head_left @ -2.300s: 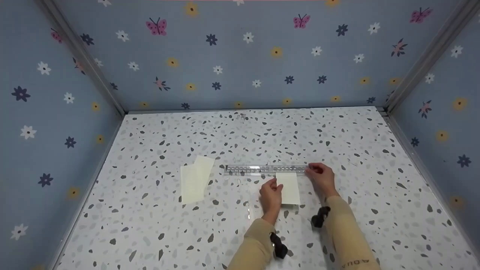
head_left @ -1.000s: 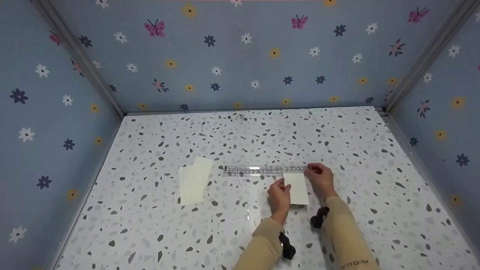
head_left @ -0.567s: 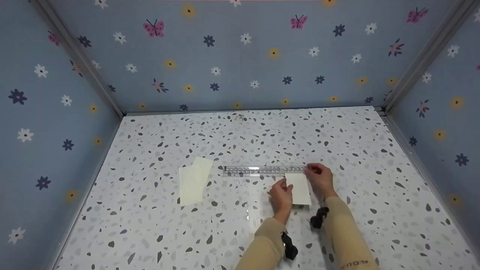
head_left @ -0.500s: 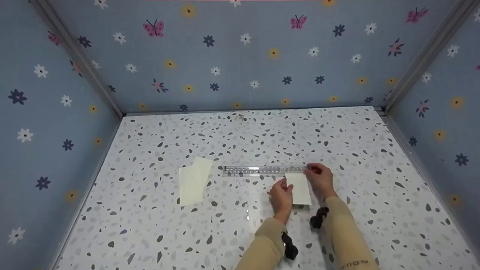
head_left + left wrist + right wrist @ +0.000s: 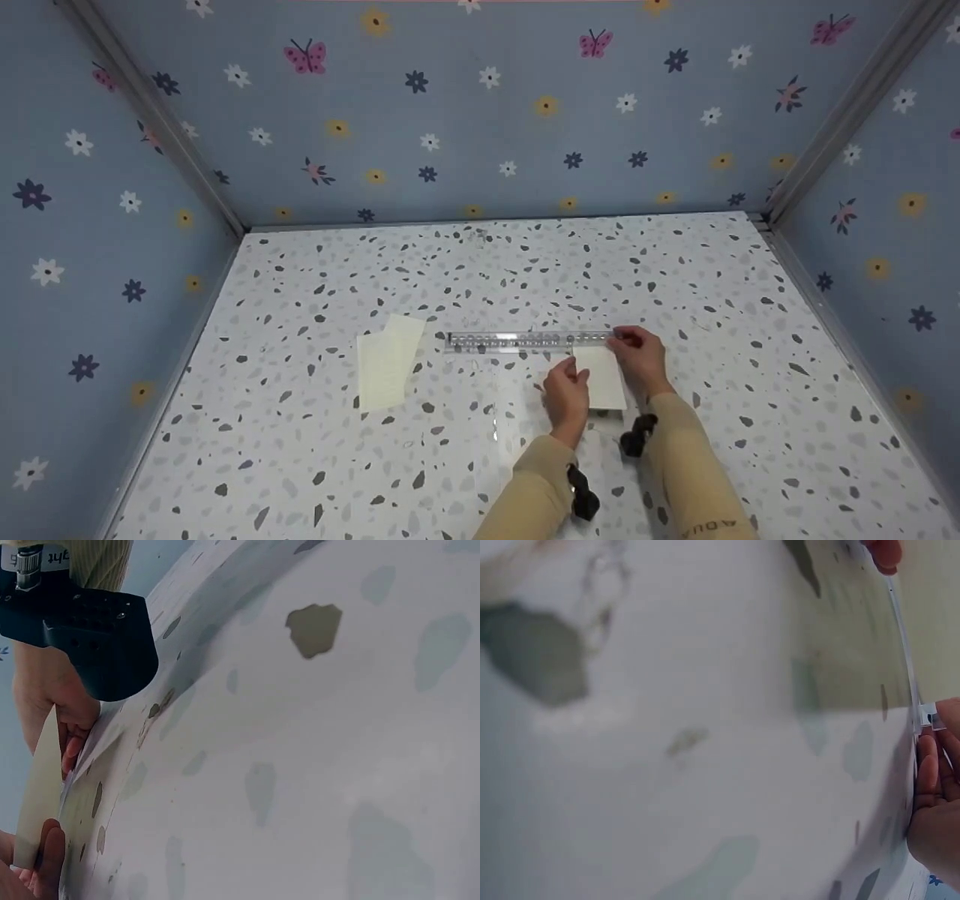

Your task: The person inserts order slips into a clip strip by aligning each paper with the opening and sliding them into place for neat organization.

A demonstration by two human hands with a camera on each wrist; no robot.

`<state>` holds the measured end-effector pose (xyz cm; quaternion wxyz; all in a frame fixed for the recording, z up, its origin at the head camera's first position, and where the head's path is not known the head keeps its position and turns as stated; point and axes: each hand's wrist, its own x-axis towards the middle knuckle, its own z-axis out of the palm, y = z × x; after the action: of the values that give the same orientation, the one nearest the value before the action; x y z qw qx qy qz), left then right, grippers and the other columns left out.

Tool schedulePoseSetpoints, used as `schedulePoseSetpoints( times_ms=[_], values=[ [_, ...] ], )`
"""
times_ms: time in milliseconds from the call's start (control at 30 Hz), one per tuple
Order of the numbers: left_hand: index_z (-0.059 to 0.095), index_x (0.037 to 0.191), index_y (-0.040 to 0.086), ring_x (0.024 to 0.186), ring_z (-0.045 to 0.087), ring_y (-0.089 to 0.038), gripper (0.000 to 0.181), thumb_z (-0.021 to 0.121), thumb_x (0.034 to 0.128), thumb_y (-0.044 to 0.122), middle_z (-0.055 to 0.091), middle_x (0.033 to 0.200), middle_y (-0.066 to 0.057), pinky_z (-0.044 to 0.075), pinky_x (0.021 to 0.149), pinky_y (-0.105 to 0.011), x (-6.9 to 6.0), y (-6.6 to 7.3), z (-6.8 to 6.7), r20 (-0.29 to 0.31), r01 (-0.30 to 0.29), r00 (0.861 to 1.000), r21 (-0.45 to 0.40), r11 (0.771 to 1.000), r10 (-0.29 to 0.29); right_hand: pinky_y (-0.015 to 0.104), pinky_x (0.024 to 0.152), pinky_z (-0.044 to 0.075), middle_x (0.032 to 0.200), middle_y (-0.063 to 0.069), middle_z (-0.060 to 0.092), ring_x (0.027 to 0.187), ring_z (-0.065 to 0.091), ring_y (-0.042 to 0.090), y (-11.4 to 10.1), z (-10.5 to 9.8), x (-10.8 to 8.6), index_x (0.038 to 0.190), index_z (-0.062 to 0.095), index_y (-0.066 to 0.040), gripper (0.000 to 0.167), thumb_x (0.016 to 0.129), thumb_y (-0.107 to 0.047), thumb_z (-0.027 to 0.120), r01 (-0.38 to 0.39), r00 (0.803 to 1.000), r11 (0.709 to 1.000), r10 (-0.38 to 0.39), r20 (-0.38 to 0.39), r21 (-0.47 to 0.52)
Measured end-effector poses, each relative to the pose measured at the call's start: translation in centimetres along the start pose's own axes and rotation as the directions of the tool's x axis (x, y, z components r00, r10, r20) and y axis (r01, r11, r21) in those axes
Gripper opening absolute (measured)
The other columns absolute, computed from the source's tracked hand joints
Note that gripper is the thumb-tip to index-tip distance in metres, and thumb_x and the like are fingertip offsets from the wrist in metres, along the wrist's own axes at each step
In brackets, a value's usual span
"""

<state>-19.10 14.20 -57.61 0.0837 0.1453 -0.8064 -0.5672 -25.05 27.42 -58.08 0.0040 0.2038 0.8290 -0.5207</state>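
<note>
My left hand [image 5: 566, 394] pinches the left edge of a pale yellow paper slip [image 5: 605, 381], near its top. The slip stands slightly off the table, its top edge along the lower edge of a clear plastic ruler [image 5: 510, 342]. At the ruler's right end, my right hand [image 5: 643, 358] grips it between thumb and fingers. In the left wrist view the slip [image 5: 43, 780] rises between the two hands. The right wrist view catches the ruler's end [image 5: 928, 717] in the right hand's fingers.
Two more pale yellow slips [image 5: 382, 371] lie overlapping to the left of the ruler. The speckled white table [image 5: 337, 472] meets blue flowered panels [image 5: 480, 112] at the back and sides. A black camera sits on each wrist.
My left hand has moved to the right with the slip, along the ruler, slowing lately. The right hand and the ruler have kept their places.
</note>
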Motion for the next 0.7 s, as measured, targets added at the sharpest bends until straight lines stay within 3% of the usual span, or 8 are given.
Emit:
schedulePoseSetpoints(
  times_ms=[333,567,700],
  values=[
    [0.067,0.096,0.004,0.063,0.054,-0.006,0.024,0.071,0.0735,0.01,0.06,0.072,0.004,0.044,0.059,-0.025,-0.06,-0.03,0.46,0.006,0.005,1.0,0.0,1.0,-0.005,0.029,0.075,0.042,0.103,0.007,0.055,0.089,0.05,0.019,0.06,-0.08,0.15,0.11,0.057,-0.01,0.032,0.081,-0.019,0.064,-0.006,1.0,1.0,0.006,-0.003,0.003],
    [0.068,0.095,0.006,0.063,0.055,-0.007,0.023,0.072,0.0728,0.013,0.061,0.072,0.004,0.044,0.059,-0.026,-0.16,-0.06,0.54,-0.009,-0.002,1.0,0.047,0.999,0.002,0.028,0.071,0.042,0.099,0.01,0.057,0.085,0.051,0.019,0.2,-0.13,-0.1,0.109,0.059,-0.005,0.03,0.081,-0.017,0.064,0.086,0.996,0.996,-0.087,-0.019,-0.012],
    [0.068,0.095,0.007,0.063,0.055,-0.006,0.023,0.072,0.0732,0.014,0.061,0.072,0.005,0.044,0.059,-0.026,-0.13,-0.08,0.54,-0.004,-0.002,1.0,0.065,0.998,0.002,0.028,0.072,0.042,0.1,0.011,0.057,0.085,0.051,0.019,0.19,-0.06,-0.24,0.108,0.059,-0.004,0.03,0.081,-0.016,0.065,0.099,0.995,0.995,-0.099,-0.024,0.018]
  ],
)
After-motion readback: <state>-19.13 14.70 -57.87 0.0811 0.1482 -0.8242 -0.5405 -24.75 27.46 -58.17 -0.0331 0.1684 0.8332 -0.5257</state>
